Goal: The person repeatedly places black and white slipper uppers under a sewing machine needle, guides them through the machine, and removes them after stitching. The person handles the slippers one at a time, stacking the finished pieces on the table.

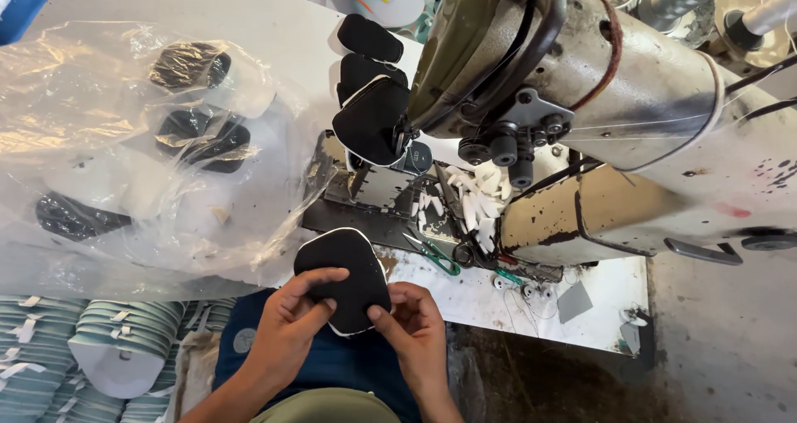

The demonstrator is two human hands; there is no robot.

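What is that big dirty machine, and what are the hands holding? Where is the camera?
The camera sits on the person's head and looks down, so you see their own two hands. The left hand and right hand hold a flat black pad with a white edge between them. The big grey thing is a sewing machine, worn and stained. More black pads hang in a row by its needle. Green snips and white scraps lie on the table. On the left, a clear plastic bag holds more pieces, and teal stacks sit below.
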